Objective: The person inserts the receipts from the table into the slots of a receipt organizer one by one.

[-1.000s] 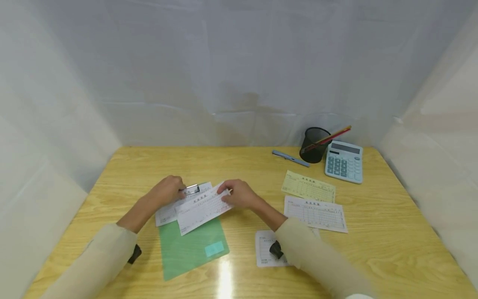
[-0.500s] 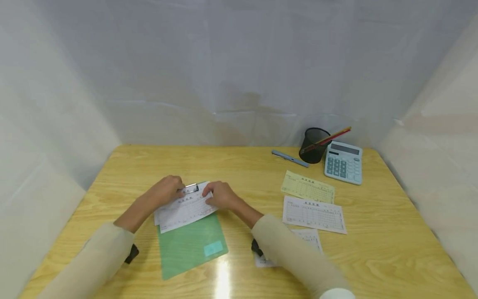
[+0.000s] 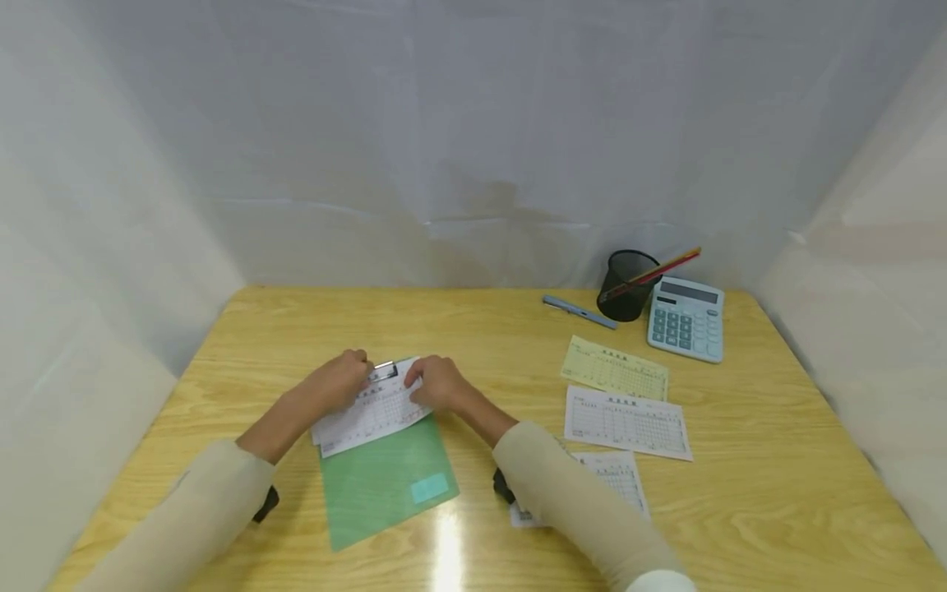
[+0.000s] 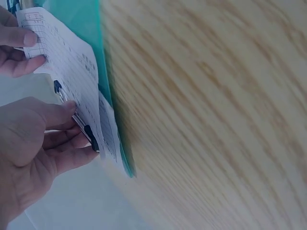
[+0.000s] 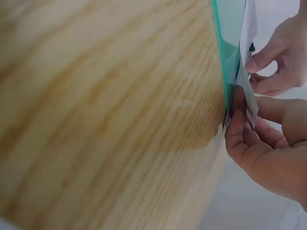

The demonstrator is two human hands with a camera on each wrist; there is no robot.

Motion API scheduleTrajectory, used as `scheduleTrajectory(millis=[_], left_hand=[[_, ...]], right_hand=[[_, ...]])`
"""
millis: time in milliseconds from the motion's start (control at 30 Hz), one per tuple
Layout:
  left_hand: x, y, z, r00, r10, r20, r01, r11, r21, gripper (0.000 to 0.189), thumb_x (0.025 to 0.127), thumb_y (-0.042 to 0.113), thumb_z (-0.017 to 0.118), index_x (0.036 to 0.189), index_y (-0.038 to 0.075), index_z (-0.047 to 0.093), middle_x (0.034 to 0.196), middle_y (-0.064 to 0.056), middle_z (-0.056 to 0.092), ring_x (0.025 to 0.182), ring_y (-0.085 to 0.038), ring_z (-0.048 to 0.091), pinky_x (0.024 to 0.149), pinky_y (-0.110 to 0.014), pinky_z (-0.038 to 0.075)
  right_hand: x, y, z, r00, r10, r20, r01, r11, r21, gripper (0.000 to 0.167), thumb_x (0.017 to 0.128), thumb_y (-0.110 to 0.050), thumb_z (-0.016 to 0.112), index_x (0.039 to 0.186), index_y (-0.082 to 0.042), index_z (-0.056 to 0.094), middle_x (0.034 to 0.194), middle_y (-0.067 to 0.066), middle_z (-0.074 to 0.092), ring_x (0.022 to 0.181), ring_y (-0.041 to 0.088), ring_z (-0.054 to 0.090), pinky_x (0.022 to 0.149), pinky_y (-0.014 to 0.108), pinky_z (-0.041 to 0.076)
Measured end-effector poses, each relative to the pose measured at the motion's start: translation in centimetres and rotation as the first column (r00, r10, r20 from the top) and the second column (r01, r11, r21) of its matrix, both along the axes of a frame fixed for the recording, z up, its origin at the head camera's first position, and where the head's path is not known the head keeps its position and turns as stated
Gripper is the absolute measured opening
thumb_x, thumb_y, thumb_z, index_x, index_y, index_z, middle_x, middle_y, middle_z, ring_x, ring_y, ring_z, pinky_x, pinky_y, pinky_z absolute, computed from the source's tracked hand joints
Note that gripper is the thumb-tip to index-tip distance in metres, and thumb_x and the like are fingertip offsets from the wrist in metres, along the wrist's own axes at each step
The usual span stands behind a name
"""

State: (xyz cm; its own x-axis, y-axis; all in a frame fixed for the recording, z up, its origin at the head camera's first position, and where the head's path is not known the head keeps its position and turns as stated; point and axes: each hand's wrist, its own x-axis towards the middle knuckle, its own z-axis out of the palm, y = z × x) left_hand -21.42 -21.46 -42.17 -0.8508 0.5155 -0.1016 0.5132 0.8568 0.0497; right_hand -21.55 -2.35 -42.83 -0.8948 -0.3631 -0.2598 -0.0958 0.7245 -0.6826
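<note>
A green see-through clipboard (image 3: 385,493) with a pale blue label lies on the table. Its metal clip (image 3: 385,372) is at the far edge, where my left hand (image 3: 340,382) pinches it, thumb on the wire in the left wrist view. A white printed form (image 3: 370,421) covers the board's upper part, its top edge right at the clip. My right hand (image 3: 441,385) pinches this form near its right end, thumb on one face and fingers behind. Another white sheet (image 4: 111,129) shows under the form in the left wrist view.
On the right lie a yellow form (image 3: 614,368), a white form (image 3: 627,423) and more white forms (image 3: 625,477) partly under the right sleeve. Farther back are a blue pen (image 3: 579,312), a black mesh pen cup (image 3: 621,296) with pencils, and a light blue calculator (image 3: 686,321).
My right hand has moved left with the form, bringing it from beside the clip to squarely over the board beneath it. The left hand has stayed at the clip.
</note>
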Motion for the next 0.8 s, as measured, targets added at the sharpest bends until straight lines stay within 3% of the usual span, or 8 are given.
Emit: scheduleTrajectory(millis=[167, 433, 800], left_hand=[[0.19, 0.16, 0.11, 1.0, -0.021, -0.023, 0.02, 0.999, -0.028, 0.019, 0.085, -0.002, 0.061, 0.103, -0.008, 0.065, 0.094, -0.018, 0.06, 0.085, -0.027, 0.059, 0.078, -0.036, 0.057], [0.46, 0.26, 0.36, 0.999, -0.032, -0.029, 0.031, 0.999, -0.034, 0.019, 0.083, -0.005, 0.061, 0.102, -0.007, 0.065, 0.096, -0.018, 0.061, 0.086, -0.027, 0.06, 0.079, -0.035, 0.056], [0.37, 0.15, 0.3, 0.999, -0.03, -0.024, 0.029, 0.999, -0.031, 0.021, 0.08, -0.008, 0.063, 0.101, -0.007, 0.066, 0.095, -0.018, 0.06, 0.085, -0.027, 0.06, 0.077, -0.034, 0.057]], right_hand=[[-0.22, -0.19, 0.16, 1.0, -0.005, 0.001, 0.005, 1.0, 0.019, 0.018, 0.078, -0.002, 0.07, 0.094, -0.01, 0.07, 0.106, 0.008, 0.068, 0.097, 0.02, 0.06, 0.083, 0.025, 0.052], [-0.17, -0.53, 0.44, 0.999, -0.039, 0.029, 0.04, 0.999, -0.012, 0.019, 0.077, 0.002, 0.068, 0.095, -0.006, 0.07, 0.106, 0.011, 0.068, 0.095, 0.021, 0.061, 0.07, 0.02, 0.054], [-0.12, -0.94, 0.72, 0.999, -0.043, 0.02, 0.043, 0.999, 0.013, 0.017, 0.079, 0.001, 0.069, 0.093, -0.008, 0.07, 0.113, 0.011, 0.066, 0.106, 0.023, 0.059, 0.077, 0.022, 0.054]])
